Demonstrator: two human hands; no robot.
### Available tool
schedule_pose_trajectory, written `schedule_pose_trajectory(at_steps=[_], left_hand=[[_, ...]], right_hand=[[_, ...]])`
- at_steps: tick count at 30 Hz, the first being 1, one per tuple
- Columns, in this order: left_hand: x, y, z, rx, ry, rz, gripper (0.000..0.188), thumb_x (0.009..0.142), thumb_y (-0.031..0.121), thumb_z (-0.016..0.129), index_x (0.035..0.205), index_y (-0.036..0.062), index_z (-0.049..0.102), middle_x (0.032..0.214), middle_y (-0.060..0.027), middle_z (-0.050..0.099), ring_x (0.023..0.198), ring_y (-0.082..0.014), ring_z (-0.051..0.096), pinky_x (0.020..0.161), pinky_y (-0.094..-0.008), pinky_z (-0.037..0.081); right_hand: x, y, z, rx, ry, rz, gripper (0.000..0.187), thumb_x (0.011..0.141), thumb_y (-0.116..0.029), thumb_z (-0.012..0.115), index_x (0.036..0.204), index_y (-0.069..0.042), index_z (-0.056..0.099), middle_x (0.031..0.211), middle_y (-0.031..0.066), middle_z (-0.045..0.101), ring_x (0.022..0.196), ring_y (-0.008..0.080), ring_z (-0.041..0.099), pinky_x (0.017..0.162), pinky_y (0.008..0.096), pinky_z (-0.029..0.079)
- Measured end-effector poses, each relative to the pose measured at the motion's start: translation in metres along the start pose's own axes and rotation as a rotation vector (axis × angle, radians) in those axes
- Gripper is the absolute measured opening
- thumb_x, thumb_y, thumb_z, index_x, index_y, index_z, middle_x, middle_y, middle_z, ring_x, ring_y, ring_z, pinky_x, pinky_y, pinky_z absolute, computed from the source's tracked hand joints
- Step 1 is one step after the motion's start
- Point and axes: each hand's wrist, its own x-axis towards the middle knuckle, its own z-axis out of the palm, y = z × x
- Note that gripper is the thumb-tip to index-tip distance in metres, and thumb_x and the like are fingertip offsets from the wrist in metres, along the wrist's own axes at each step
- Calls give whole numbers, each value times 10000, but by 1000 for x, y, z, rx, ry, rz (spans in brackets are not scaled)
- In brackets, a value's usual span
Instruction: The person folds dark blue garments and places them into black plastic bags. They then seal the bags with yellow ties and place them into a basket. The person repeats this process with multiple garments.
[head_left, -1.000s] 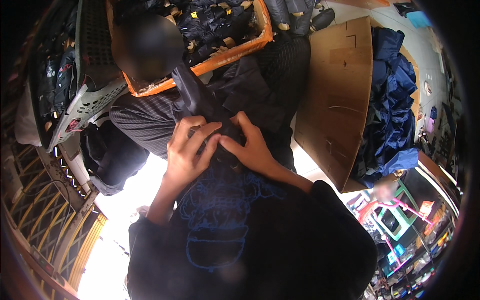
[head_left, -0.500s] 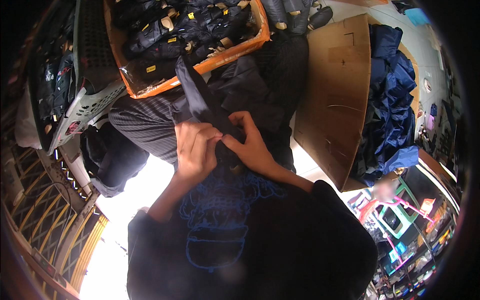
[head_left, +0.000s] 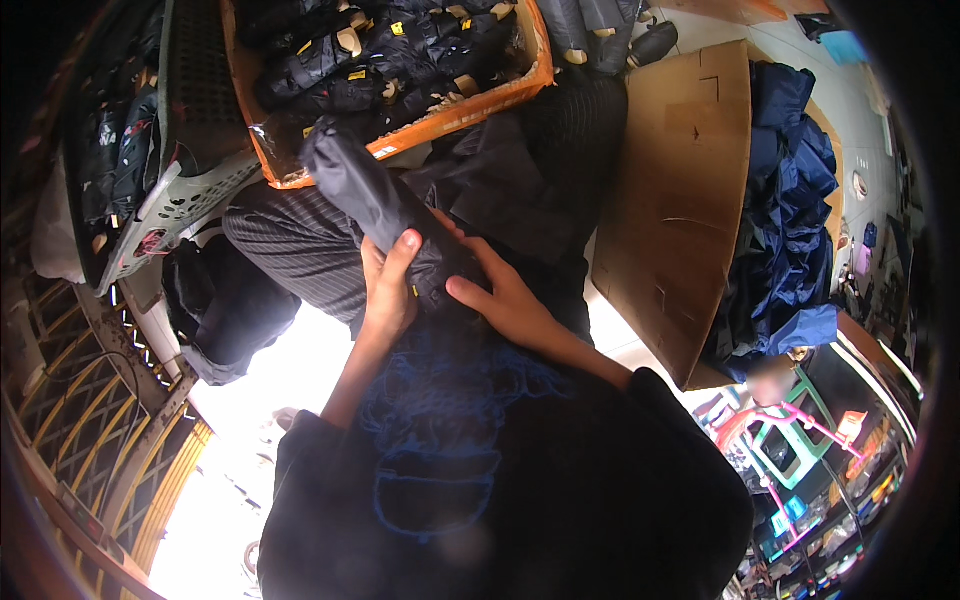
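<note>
A dark grey folded umbrella (head_left: pixel 365 195), its fabric gathered into a long roll, lies slantwise over my lap. My left hand (head_left: pixel 389 285) is closed round its near left side, thumb on top. On the opposite side, my right hand (head_left: pixel 508 300) grips the same roll with the thumb over it and fingers partly hidden behind. The roll's far end points up and left, reaching the edge of an orange-rimmed box (head_left: pixel 460 112). The near end is hard to make out against my black shirt.
Several black folded umbrellas (head_left: pixel 400 50) with pale ends and yellow tags fill the orange-rimmed box. Left of it stands a grey perforated basket (head_left: pixel 195 200) with more dark bundles. At right, a cardboard box (head_left: pixel 670 215) holds dark blue fabric (head_left: pixel 790 200). Loose dark cloth (head_left: pixel 490 180) lies on my lap.
Both hands have gone from a fingertip pinch close together to gripping the roll from either side. The flat, pointed fabric strip now looks rounded and fuller. The view has shifted slightly.
</note>
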Motion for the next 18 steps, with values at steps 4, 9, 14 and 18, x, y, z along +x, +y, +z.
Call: schedule_pose_trajectory(at_steps=[4, 9, 14, 18], left_hand=[[4, 6, 12, -61, 69, 12, 443, 837, 301, 689, 1038, -68, 548, 919, -173, 636, 858, -250, 654, 751, -362, 548], [4, 9, 18, 16, 89, 8, 397, 818, 233, 715, 1063, -38, 557, 936, -135, 646, 859, -214, 647, 775, -331, 526], [0, 7, 24, 69, 129, 25, 367, 820, 211, 712, 1071, -24, 582, 999, -113, 647, 904, -175, 624, 810, -298, 490], [-6, -3, 18, 127, 135, 44, 456, 855, 345, 667, 1089, -38, 586, 1083, -136, 635, 975, -188, 608, 851, -309, 478]], right_hand=[[3, 6, 3, -63, 41, -22, 482, 892, -291, 655, 1225, 20, 496, 1059, 128, 618, 966, 166, 588, 853, 300, 464], [9, -3, 7, -5, 88, -84, 508, 896, -255, 654, 1282, 24, 478, 1130, 139, 603, 1066, 174, 556, 933, 308, 428], [11, -13, 10, -32, 132, -221, 523, 902, -204, 643, 1337, 18, 456, 1196, 137, 571, 1145, 181, 517, 999, 311, 383], [13, -11, 7, 2, 112, -153, 519, 899, -207, 646, 1330, 17, 463, 1177, 134, 580, 1126, 168, 526, 978, 298, 393]])
